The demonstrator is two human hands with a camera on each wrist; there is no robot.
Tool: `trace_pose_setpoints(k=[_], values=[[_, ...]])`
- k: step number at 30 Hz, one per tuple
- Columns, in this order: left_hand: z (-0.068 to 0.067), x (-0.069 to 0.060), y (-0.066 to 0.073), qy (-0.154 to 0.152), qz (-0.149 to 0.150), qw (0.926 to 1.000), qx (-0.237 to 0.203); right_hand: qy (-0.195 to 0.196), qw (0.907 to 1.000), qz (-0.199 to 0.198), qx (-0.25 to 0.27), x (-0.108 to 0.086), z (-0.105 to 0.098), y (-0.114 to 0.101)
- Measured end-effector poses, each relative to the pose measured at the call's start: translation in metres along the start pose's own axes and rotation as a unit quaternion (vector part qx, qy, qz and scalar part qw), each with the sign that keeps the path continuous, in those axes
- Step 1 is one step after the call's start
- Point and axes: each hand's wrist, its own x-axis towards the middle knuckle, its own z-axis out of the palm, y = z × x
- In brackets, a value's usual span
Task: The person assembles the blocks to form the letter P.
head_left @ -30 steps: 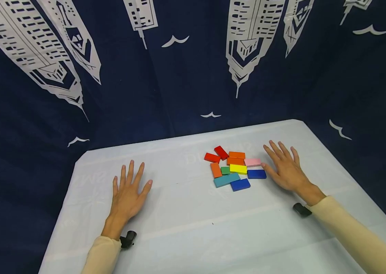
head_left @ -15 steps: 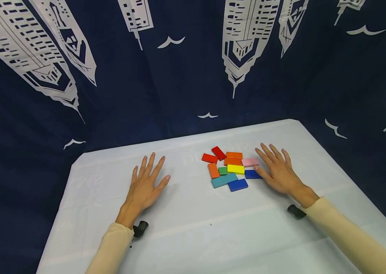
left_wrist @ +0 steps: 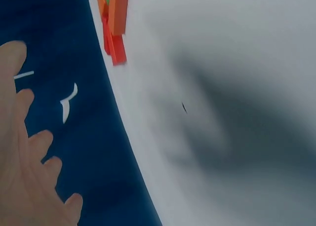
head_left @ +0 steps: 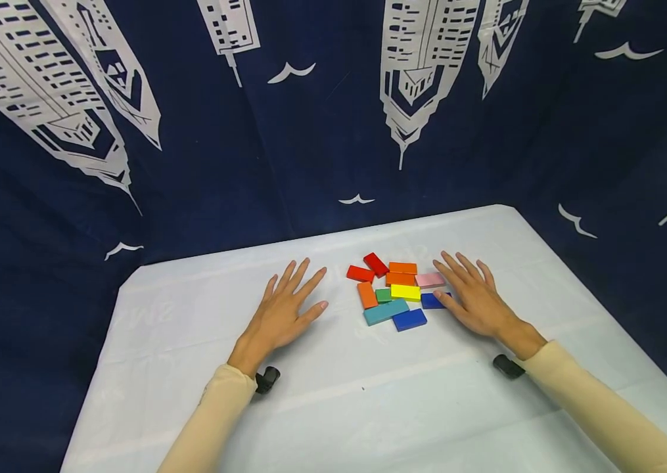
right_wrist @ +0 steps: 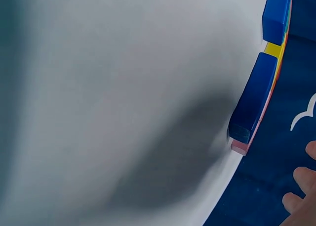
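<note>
Several coloured rectangular blocks lie in a loose cluster right of the table's middle: a yellow block [head_left: 405, 293], a green block [head_left: 383, 295], a teal block [head_left: 386, 312], blue blocks [head_left: 409, 320], orange blocks [head_left: 367, 295], red blocks [head_left: 360, 274] and a pink block [head_left: 430, 280]. Left of them my left hand [head_left: 280, 315] hovers with its fingers spread, holding nothing. On the other side my right hand [head_left: 478, 302] is also spread above the table, its thumb partly over the right-hand blue block [right_wrist: 254, 97] in the head view. Neither hand grips a block.
A white cloth covers the table [head_left: 333, 407]. Behind it hangs a dark blue curtain [head_left: 309, 144] with white building and bird shapes. A small black wrist camera [head_left: 268, 380] sits at the left wrist, another camera [head_left: 508, 366] at the right.
My left hand has moved right and slightly forward, toward the blocks. The right hand has shifted a little left, so its thumb now overlaps the blue block. The blocks lie as before.
</note>
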Motion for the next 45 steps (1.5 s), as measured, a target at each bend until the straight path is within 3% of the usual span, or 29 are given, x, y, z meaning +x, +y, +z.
trace_pose_setpoints(k=[11,18,22,29,33,40,45], values=[[0.014,0.027,0.027,-0.07,0.07,0.9943,-0.039,-0.022,0.9993,-0.016,0.026,-0.002,0.004,0.001],[0.03,0.046,0.043,-0.103,0.13,0.9836,-0.07,-0.046,0.997,-0.03,0.054,-0.004,0.003,0.003],[0.039,0.053,0.052,-0.121,0.152,0.9764,-0.095,-0.049,0.9946,-0.057,0.072,-0.004,0.002,0.007],[0.05,0.062,0.065,-0.142,0.163,0.9702,-0.11,-0.037,0.9875,-0.112,0.104,-0.005,0.002,0.011],[0.055,0.066,0.07,-0.147,0.165,0.9691,-0.109,-0.046,0.9871,-0.107,0.11,-0.004,0.003,0.012],[0.062,0.072,0.078,-0.162,0.14,0.9719,-0.097,-0.072,0.9869,-0.094,0.11,-0.004,0.004,0.014],[0.063,0.075,0.083,-0.171,0.147,0.9714,-0.077,-0.082,0.9862,-0.088,0.114,-0.002,0.002,0.014]])
